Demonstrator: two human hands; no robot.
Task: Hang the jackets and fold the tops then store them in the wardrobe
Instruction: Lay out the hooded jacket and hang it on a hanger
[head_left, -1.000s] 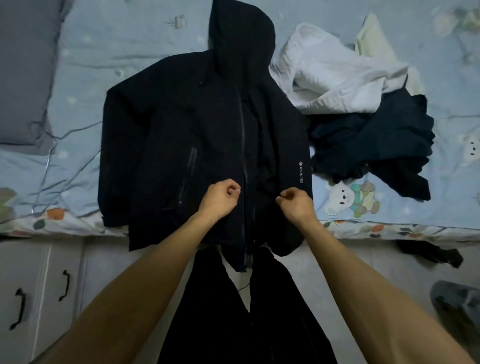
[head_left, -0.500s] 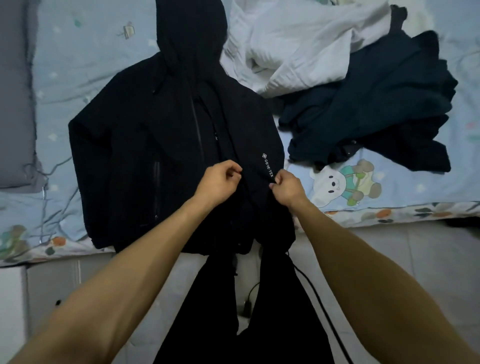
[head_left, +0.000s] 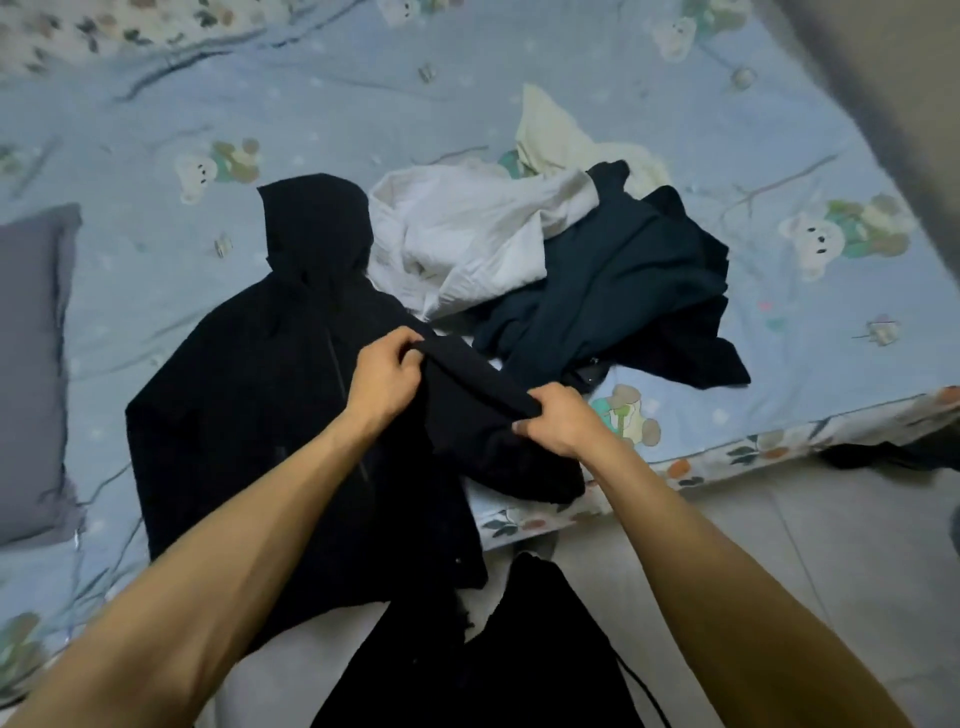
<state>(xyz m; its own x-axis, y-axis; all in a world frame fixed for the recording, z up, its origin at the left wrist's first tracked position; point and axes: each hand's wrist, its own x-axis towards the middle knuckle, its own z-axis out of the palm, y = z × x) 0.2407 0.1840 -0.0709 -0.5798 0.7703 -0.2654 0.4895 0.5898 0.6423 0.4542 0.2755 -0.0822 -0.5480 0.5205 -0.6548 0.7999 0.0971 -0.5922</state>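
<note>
A black hooded jacket lies face up on the blue bed sheet, hood pointing away from me, its hem hanging over the bed's edge. My left hand pinches the jacket's right front panel near its upper edge. My right hand grips the same panel lower down. Between them the panel is lifted off the bed and folded outward to the right. Beside it lie a white top, a dark teal top and a cream garment, all crumpled in a heap.
A grey pillow sits at the bed's left. The bed's edge runs across the right, with pale floor tiles below it. A dark item lies on the floor by the bed. My black clothing fills the bottom middle.
Both hands moved up the jacket and lifted its right front panel, folding it open toward the right. The view tilted upward and shows more of the bed.
</note>
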